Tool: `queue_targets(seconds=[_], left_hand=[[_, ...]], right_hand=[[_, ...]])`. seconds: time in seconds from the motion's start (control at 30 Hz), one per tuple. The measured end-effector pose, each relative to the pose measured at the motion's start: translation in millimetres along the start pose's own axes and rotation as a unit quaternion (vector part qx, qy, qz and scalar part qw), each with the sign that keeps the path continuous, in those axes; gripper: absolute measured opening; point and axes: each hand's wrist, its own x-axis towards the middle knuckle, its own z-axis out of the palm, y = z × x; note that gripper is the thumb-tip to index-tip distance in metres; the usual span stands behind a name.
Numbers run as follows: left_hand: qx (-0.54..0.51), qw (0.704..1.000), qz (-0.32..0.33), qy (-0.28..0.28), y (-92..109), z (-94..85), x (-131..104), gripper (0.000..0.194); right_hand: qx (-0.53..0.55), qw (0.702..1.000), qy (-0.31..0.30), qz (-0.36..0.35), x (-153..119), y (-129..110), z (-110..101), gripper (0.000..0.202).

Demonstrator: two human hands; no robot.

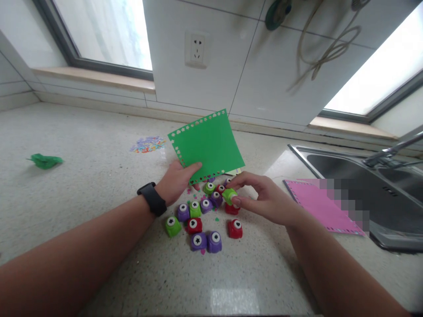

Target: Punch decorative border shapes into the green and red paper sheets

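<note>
My left hand (176, 180) grips a green sheet (208, 145) at its lower left corner, thumb on top. Small shapes are punched along the sheet's top, left and bottom edges. Between the thumb and fingers of my right hand (256, 193) is a green craft punch (229, 195), just below the sheet's lower right part. Several purple, green and red punches stand on the counter beneath and between my hands, among them a red punch (235, 229), a purple punch (214, 241) and a green punch (172, 226).
Colourful paper bits (148, 144) lie in a pile behind my left hand. Crumpled green material (45, 161) sits at the far left. On the right, a pink sheet (320, 204) with punched edges lies beside the sink (330, 165). A tiled wall (211, 88) rises behind.
</note>
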Motion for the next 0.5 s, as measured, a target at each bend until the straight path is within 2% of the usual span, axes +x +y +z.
queue_targets(seconds=[0.17,0.23,0.37,0.5], left_hand=[[0.018,1.0,0.004,-0.012,0,-1.3,0,0.027],[0.014,1.0,0.002,-0.01,0,-0.9,0,0.026],[-0.009,1.0,-0.006,0.009,2,1.9,-2,0.03],[-0.011,1.0,-0.004,0.012,3,2.9,-2,0.031]], right_hand=[[-0.039,0.992,-0.103,-0.053,0,-9,1,0.023],[-0.055,0.988,-0.136,-0.047,1,-12,3,0.024],[-0.079,0.985,-0.152,-0.018,1,-15,7,0.029],[-0.074,0.986,-0.143,-0.039,2,-15,6,0.015]])
